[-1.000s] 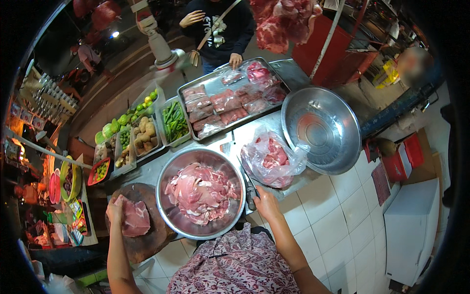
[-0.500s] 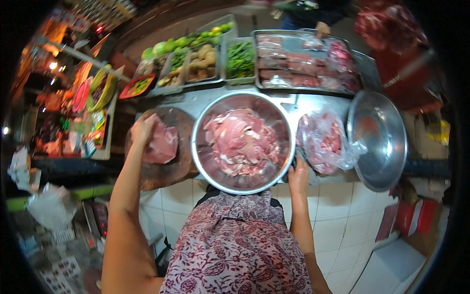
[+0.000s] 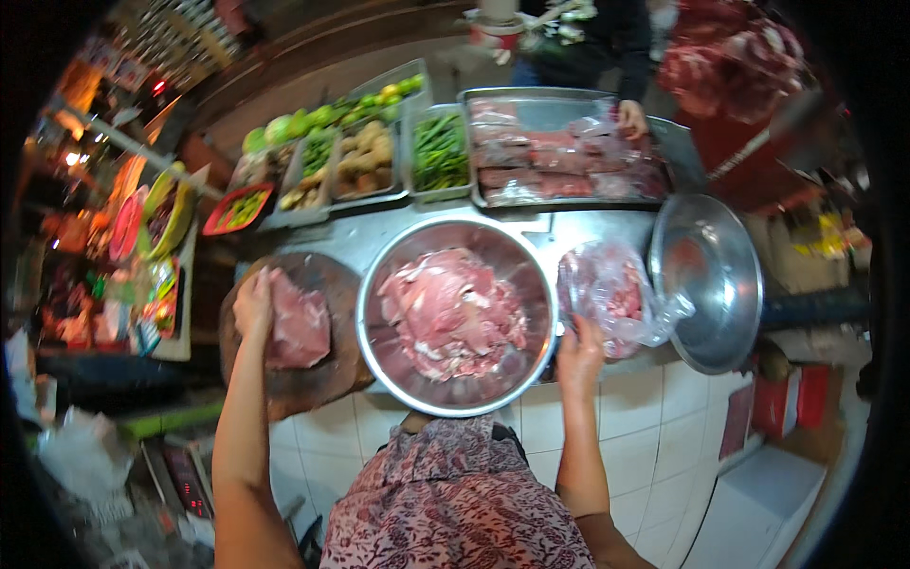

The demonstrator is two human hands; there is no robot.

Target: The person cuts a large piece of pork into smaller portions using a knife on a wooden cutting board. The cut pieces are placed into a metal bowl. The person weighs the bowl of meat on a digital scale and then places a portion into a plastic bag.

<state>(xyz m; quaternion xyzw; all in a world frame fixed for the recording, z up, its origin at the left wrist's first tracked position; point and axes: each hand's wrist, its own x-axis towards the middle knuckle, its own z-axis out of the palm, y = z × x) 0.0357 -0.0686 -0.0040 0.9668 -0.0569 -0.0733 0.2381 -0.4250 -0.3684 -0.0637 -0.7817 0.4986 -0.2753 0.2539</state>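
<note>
My left hand (image 3: 252,308) grips the left edge of a thick slab of raw pink meat (image 3: 299,327), which lies on a round wooden chopping board (image 3: 327,384). A large steel bowl (image 3: 366,332) stands in front of me, heaped with raw meat slices (image 3: 450,318). Just right of its rim, my right hand (image 3: 580,353) has its fingers curled. Something small and dark shows by the fingers, but I cannot make out what it is. A clear plastic bag of meat (image 3: 607,289) lies beyond that hand.
An empty steel basin (image 3: 709,284) leans at the right. Along the far side are a metal tray (image 3: 569,201) of wrapped meat, green beans (image 3: 441,152), ginger (image 3: 368,156) and limes (image 3: 391,95). Another person's hand (image 3: 632,119) rests at that tray. Raw meat (image 3: 730,57) hangs at the far right.
My view has shifted, so the counter sits lower and further left. The other person's hand has moved nearer over the tray, and a dark red bag there no longer shows. My left hand keeps its grip.
</note>
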